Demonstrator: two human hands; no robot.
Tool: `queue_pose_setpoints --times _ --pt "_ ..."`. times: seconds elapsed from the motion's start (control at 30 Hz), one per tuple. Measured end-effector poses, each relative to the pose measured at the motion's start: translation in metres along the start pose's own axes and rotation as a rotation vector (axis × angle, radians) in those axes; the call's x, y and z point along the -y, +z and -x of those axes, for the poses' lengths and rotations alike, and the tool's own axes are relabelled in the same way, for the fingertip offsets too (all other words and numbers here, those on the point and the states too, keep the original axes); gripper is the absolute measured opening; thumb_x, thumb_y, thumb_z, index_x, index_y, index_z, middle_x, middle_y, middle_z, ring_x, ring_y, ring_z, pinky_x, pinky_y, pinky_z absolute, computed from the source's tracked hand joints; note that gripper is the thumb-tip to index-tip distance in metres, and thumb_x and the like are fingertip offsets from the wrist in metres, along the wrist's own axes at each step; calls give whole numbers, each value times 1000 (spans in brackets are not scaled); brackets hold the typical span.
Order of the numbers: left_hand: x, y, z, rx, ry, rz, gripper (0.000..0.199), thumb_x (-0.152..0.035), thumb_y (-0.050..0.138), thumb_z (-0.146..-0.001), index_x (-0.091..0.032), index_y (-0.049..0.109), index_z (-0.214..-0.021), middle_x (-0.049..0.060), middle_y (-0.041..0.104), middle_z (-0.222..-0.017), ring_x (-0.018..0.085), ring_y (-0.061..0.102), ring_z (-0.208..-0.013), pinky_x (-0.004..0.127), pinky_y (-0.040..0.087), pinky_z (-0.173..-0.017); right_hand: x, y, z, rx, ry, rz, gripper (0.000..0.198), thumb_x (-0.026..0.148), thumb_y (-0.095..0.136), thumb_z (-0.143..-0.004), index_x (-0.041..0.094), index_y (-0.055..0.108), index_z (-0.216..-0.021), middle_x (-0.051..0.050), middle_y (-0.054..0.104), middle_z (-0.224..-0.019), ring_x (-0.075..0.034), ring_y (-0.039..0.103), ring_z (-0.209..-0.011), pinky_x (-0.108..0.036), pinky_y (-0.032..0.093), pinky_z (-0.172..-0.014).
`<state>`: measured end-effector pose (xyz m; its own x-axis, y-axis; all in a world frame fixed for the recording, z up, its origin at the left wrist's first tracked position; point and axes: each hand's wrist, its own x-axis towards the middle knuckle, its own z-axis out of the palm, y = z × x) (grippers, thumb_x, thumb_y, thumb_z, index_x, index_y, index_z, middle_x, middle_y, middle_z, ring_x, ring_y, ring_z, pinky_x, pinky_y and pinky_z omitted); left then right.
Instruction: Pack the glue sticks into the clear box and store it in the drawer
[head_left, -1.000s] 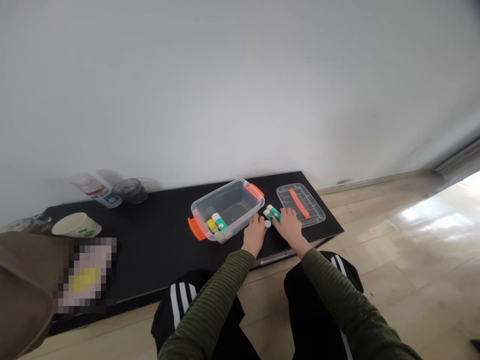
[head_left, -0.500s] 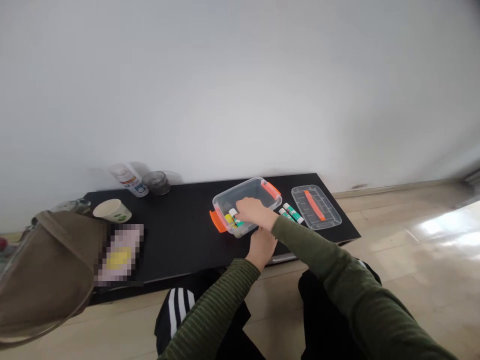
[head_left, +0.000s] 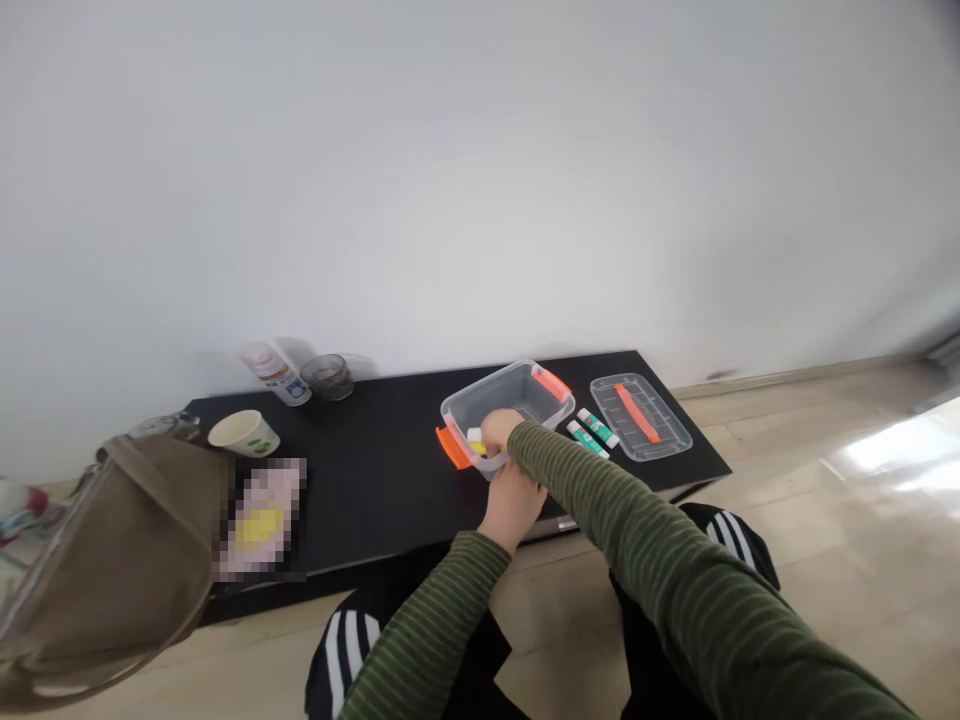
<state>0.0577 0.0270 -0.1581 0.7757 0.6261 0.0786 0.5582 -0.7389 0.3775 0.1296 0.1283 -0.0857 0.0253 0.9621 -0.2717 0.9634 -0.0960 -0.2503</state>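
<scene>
A clear plastic box with orange latches stands on the black table. My right hand reaches inside its near left end, fingers closed round a glue stick with yellow and a white cap showing; the grip is partly hidden. Below it, my left hand is curled against the box's near wall, its fingertips largely covered. Two green-and-white glue sticks, one farther and one nearer, lie side by side just right of the box. Beyond them rests the clear lid with its orange handle.
On the left stand a spray can, a glass bowl and a paper cup. A brown bag covers the table's left end beside a blurred pink-and-yellow item. A white wall rises behind the table.
My right hand has drawn in tighter and lower in the box, with the fingers curled more. The green glue stick in the box is now out of sight. The view has shifted slightly.
</scene>
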Motion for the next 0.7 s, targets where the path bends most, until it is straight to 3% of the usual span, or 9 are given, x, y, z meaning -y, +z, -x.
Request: queue_pose_setpoints --times 0.1,0.17,0.23,0.3,0.4,0.47,0.57,0.7 --pt "-5 -17 2 -30 -43 33 59 -22 55 -86 -9 43 -142 21 49 -147 33 47 -135 45 43 -108 -7 -26 21 -55 47 69 54 33 83 -58 12 67 -105 -17 73 -96 -34 71 -86 -44 56 -72" --pt "-5 -25 1 -41 -82 117 58 -20 52 -87 -10 43 -144 20 49 -147 31 52 -132 43 46 -106 -19 -46 45 -236 32 67 64 39 76 -66 15 56 -122 -15 72 -105 -31 70 -91 -38 53 -74" --pt "-3 -30 -4 -80 -124 290 53 -21 46 -90 -12 45 -143 19 52 -144 28 55 -129 42 48 -103 -35 -62 77 -416 7 25 60 41 68 -74 16 50 -126 -12 71 -105 -29 69 -91 -33 50 -72" --pt "-1 -32 -10 -130 -182 599 46 -29 39 -95 -14 51 -137 18 59 -137 26 60 -121 39 53 -94 -53 -71 110 -512 -22 -31 59 42 64 -76 17 47 -127 -10 70 -103 -27 68 -90 -30 47 -69" --pt "-2 -34 -19 -127 -313 1102 60 -54 23 -97 -12 56 -125 16 69 -107 21 69 -86 30 56 -64 -77 -65 153 -468 -32 -79 66 38 66 -74 18 43 -132 -7 70 -99 -25 68 -85 -27 42 -65" --pt "-8 -36 -19 -86 -346 1247 73 -65 14 -94 -12 54 -124 9 66 -82 16 62 -59 25 45 -45 -86 -48 171 -346 -16 -49 66 35 69 -71 18 46 -130 -6 70 -93 -24 68 -81 -26 41 -63" --pt "-21 -37 -12 -92 -261 1102 66 -67 22 -93 -18 48 -128 0 60 -70 13 51 -46 23 37 -43 -92 -14 181 -198 -11 -29 55 30 72 -68 18 54 -119 -5 70 -89 -24 68 -77 -28 42 -64" --pt "-38 -37 -7 -97 -198 596 37 -54 39 -96 -23 53 -111 1 65 -77 18 63 -67 27 43 -62 -96 26 179 -251 -8 -137 51 25 72 -68 18 55 -115 -6 69 -92 -29 68 -99 -36 47 -78"
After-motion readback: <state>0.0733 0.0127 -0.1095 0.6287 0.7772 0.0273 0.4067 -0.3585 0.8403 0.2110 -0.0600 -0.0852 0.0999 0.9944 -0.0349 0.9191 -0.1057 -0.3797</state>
